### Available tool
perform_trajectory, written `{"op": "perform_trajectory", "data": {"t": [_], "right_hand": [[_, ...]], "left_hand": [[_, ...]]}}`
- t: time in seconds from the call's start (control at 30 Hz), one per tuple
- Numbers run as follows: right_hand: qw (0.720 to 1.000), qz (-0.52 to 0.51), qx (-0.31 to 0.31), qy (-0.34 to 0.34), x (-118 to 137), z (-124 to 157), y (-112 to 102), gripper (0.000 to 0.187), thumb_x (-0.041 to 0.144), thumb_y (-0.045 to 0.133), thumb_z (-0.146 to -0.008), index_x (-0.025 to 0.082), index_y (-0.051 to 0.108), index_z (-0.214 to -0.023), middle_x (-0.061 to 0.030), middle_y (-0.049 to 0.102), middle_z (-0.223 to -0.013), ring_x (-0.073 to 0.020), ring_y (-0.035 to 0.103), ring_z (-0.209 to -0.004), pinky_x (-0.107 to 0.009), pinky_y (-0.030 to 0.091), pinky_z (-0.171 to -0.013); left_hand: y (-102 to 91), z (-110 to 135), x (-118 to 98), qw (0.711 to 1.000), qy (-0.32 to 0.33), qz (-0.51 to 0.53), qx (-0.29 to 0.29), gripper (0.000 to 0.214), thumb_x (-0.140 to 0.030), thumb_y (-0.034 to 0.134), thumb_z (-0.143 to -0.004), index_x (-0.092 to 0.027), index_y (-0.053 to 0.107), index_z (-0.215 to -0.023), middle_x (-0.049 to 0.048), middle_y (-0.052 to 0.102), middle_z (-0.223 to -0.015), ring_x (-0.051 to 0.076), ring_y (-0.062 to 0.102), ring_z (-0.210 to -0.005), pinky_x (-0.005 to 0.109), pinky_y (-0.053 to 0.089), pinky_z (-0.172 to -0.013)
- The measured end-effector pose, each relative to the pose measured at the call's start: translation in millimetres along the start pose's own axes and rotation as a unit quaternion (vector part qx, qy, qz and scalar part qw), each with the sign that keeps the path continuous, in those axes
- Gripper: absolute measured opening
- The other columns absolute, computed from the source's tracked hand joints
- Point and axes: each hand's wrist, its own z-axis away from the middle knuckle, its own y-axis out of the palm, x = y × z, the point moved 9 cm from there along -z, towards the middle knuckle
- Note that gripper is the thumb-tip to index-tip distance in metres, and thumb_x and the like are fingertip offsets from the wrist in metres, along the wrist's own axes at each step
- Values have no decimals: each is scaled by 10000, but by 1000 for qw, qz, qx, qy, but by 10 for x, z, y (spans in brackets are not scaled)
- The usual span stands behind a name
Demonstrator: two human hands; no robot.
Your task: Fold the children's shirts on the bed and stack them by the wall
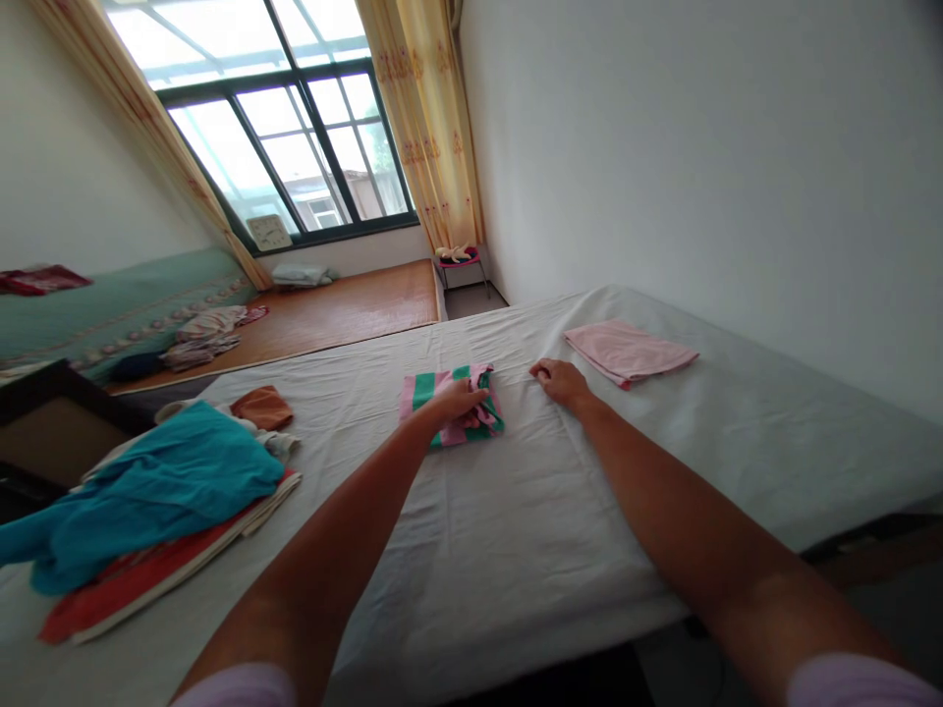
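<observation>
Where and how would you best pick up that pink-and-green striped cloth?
I'd pinch its right edge, coming from the right, thumb above and fingers beneath. On the pink-and-green striped cloth, that side looks bunched, offering something to pinch, while the left part lies flatter on the white sheet. The left hand partly covers the bunched side.

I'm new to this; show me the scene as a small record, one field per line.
Left hand: on the folded pink-and-green striped cloth
Right hand: apart from that cloth, fingers curled
Right of right hand: folded pink cloth
Left pile: turquoise cloth over red cloth; brown cloth behind
Surface: white sheet
Background: window, yellow patterned curtain, clock
</observation>
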Motion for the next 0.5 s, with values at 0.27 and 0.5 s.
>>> {"op": "perform_trajectory", "data": {"t": [0.27,0.5], "right_hand": [[997,-71,17,-29,161,45,57,265,282,429,-933,235,620,-1110,8,746,-882,-146,680,-834,-231,478,-749],[985,-166,33,-30,442,171,95,340,397,356,-971,230,532,-1209,-19,742,-932,-129,685,-716,-243,502,-723]], "left_hand": [[-712,381,146,949,164,-206,-172,425,-417,418,-918,-197,617,-1222,82,694,-1097,228,624,-1055,369,466,-954],[-634,585,740,918,153,-335,-149,540,-494,278,-966,-291,364,-1459,-6,329,-1536,194,289,-1405,361,219,-1157]]}}
